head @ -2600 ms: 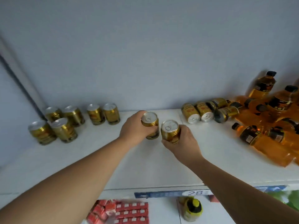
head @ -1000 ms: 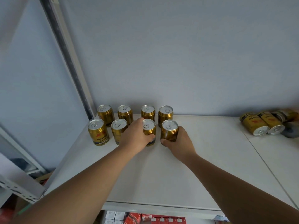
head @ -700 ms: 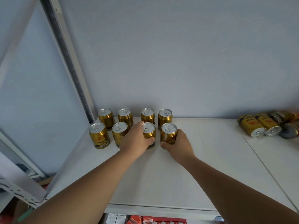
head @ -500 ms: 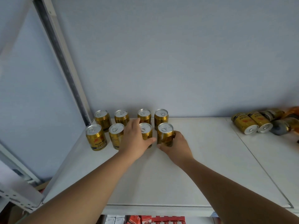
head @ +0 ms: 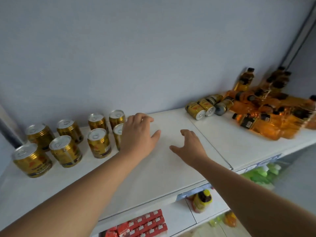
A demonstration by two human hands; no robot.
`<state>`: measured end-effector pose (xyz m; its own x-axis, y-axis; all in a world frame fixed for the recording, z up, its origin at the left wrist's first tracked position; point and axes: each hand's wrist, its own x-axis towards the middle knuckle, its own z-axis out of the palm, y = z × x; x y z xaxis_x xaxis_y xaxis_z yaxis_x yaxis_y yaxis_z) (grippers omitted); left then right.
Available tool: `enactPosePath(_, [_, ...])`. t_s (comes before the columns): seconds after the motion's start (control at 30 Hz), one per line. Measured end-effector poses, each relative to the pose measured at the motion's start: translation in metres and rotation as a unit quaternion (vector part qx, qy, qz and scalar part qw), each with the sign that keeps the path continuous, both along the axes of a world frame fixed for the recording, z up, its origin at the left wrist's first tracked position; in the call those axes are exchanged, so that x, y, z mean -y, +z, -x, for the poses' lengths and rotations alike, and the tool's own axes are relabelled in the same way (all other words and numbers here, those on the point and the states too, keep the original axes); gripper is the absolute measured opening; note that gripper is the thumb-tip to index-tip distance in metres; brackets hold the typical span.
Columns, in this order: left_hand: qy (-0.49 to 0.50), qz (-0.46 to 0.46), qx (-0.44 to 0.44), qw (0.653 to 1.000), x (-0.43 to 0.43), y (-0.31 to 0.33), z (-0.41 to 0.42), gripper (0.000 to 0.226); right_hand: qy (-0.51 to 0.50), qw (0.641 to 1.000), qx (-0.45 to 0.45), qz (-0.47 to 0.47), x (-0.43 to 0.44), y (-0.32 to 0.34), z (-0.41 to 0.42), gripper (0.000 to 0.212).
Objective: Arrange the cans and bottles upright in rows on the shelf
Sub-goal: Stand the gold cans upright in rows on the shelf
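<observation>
On the lower tier, nearest the viewer, red cartons [head: 143,224] lie in a packed row, and to their right stands a yellow jar with a yellow lid [head: 202,200]; its contents cannot be made out.

Above, two bare forearms reach over the white shelf [head: 153,177]. The left hand [head: 137,135] is spread, fingers loosely apart, empty, just beside the standing cans and covering part of one. The right hand [head: 189,147] is likewise spread and empty, hovering over or resting on bare shelf surface; which, I cannot tell.

At the left end, eight gold cans [head: 68,135] stand upright in two rows of four, a front row and a back row near the wall. All visible tops are sealed with pull tabs intact.

At the far right, about four more gold cans [head: 204,107] lie on their sides, ends toward the viewer, touching one another. Just beside and behind them, a heap of plastic bottles [head: 266,117] filled with orange liquid lies tumbled, black caps on. One bottle [head: 244,80] at the rear stands upright against the wall; others behind it are blurred.
</observation>
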<state>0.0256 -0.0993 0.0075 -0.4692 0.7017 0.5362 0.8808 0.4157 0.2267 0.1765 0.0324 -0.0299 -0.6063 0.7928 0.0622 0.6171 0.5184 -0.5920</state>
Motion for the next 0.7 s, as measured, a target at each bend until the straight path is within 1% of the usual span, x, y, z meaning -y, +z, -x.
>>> enactPosePath(0.2, [-0.005, 0.045, 0.113, 0.993, -0.079, 0.006, -0.068, 0.051, -0.068, 0.998, 0.003, -0.003, -0.055, 0.007, -0.084, 0.079])
enactPosePath(0.3, [-0.001, 0.041, 0.2, 0.979, -0.12, 0.004, -0.095, 0.053, -0.076, 0.997, 0.004, 0.005, -0.089, 0.011, -0.12, 0.075])
enactPosePath(0.37, [0.002, 0.042, 0.244, 0.969, -0.145, 0.001, -0.113, 0.055, -0.073, 0.997, 0.008, 0.009, -0.11, 0.011, -0.141, 0.073])
enactPosePath(0.43, [0.005, 0.055, 0.248, 0.967, -0.163, -0.005, -0.127, 0.057, -0.065, 0.998, 0.016, 0.008, -0.129, 0.008, -0.152, 0.072])
enactPosePath(0.57, [0.015, 0.098, 0.215, 0.971, -0.183, -0.021, -0.146, 0.06, -0.061, 0.997, 0.015, 0.038, -0.161, 0.006, -0.159, 0.069])
enactPosePath(0.67, [0.015, 0.122, 0.206, 0.971, -0.18, -0.026, -0.136, 0.059, -0.081, 0.995, 0.003, 0.055, -0.165, 0.006, -0.15, 0.068])
enactPosePath(0.7, [0.027, 0.127, 0.199, 0.971, -0.197, -0.027, -0.119, 0.058, -0.077, 0.995, 0.0, 0.068, -0.185, 0.004, -0.134, 0.067])
